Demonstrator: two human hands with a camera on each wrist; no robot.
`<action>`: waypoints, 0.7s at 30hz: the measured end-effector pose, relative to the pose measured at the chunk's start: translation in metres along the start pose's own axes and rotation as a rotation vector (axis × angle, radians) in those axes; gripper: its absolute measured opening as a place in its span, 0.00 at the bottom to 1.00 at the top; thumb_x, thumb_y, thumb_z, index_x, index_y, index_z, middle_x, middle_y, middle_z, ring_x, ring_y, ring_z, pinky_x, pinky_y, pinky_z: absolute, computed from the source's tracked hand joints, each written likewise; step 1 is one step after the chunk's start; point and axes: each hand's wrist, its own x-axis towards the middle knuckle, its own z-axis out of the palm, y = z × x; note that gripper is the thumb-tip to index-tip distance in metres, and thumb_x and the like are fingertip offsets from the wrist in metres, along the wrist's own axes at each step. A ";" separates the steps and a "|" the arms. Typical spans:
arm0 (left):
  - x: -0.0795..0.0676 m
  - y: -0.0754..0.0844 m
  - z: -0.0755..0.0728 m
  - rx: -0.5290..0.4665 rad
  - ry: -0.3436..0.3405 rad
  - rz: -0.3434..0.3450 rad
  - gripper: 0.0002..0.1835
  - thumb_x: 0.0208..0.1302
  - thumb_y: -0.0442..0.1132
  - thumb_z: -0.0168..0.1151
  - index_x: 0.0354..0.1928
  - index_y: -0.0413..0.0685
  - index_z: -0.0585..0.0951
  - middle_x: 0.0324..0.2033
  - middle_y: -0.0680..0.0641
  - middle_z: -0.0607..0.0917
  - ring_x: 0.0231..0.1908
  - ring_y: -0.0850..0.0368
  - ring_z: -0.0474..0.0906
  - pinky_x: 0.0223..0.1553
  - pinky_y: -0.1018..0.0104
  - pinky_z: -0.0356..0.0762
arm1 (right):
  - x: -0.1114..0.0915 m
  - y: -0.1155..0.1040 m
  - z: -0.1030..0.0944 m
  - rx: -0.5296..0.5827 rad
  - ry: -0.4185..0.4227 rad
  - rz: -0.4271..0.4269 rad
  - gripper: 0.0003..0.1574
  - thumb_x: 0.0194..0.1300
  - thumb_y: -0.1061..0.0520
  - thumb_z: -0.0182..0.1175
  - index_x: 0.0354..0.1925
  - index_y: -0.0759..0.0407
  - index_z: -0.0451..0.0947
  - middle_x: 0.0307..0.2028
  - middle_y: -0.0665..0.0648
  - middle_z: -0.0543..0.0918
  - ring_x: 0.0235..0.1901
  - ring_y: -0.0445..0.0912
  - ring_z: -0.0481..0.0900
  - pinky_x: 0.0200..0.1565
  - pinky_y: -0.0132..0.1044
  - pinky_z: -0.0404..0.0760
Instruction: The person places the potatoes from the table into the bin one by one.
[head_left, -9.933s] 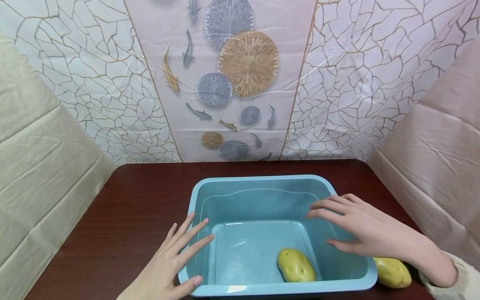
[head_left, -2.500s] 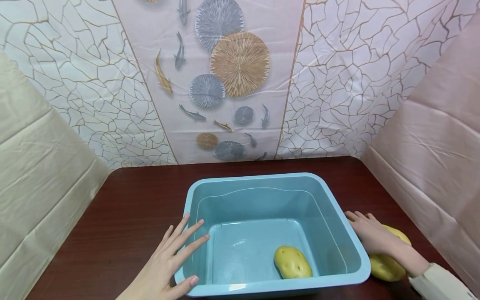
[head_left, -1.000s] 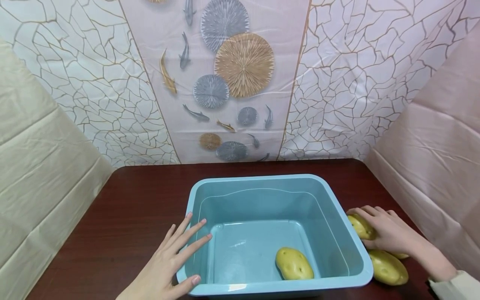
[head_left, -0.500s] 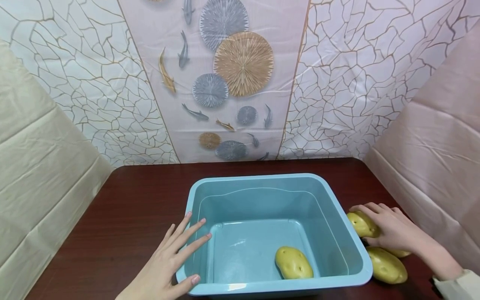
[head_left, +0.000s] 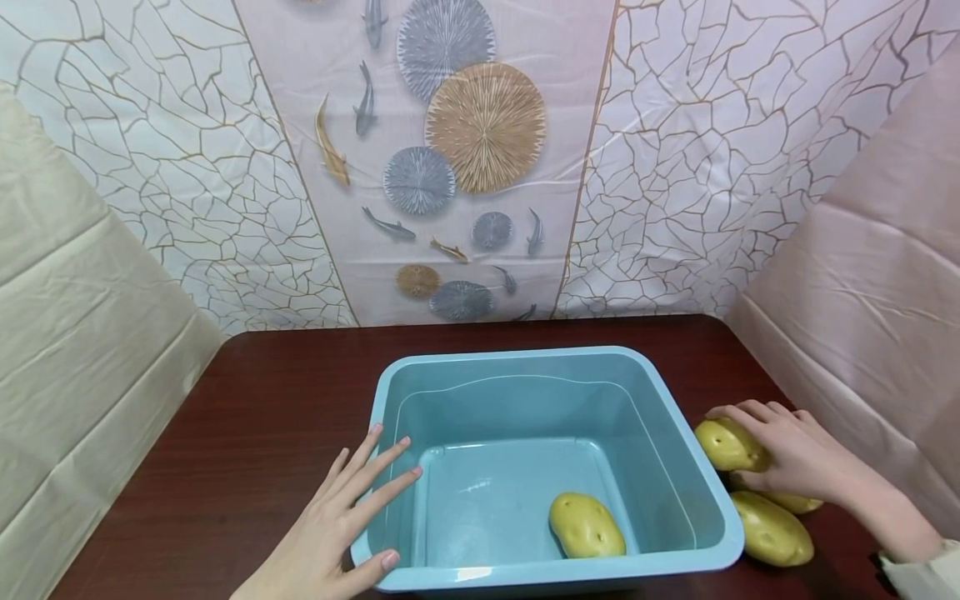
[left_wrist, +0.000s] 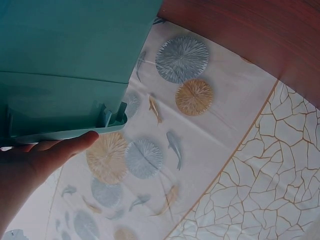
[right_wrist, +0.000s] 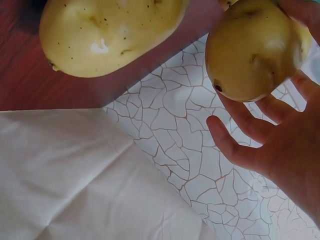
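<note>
A light blue plastic bin (head_left: 517,408) stands on the table, with one yellow potato (head_left: 587,525) lying on its floor near the front right. My left hand (head_left: 330,517) rests on the bin's left rim, fingers straight and spread; the left wrist view shows that hand (left_wrist: 45,162) along the edge of the bin's wall (left_wrist: 65,45). Just outside the right rim, my right hand (head_left: 798,454) grips another potato (head_left: 727,444) between thumb and fingers. In the right wrist view the fingers curve round this potato (right_wrist: 255,52), the little finger standing away from it.
Below my right hand lies a potato (head_left: 772,529) against the bin's right side, and behind it another potato (head_left: 795,502) is partly hidden. The dark red table (head_left: 225,450) is enclosed by a patterned back cloth (head_left: 660,192) and beige side cloths (head_left: 870,283).
My right hand was over the bin, then reached down to the potatoes on the right and took hold of one. It has since shifted slightly right with it. My left hand stays put.
</note>
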 end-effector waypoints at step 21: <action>0.002 -0.003 -0.002 -0.010 -0.024 0.039 0.34 0.51 0.53 0.58 0.64 0.61 0.63 0.66 0.52 0.59 0.69 0.46 0.43 0.47 0.30 0.56 | 0.005 0.000 -0.031 -0.045 0.069 -0.058 0.48 0.20 0.47 0.74 0.49 0.46 0.70 0.41 0.49 0.76 0.37 0.52 0.74 0.29 0.43 0.65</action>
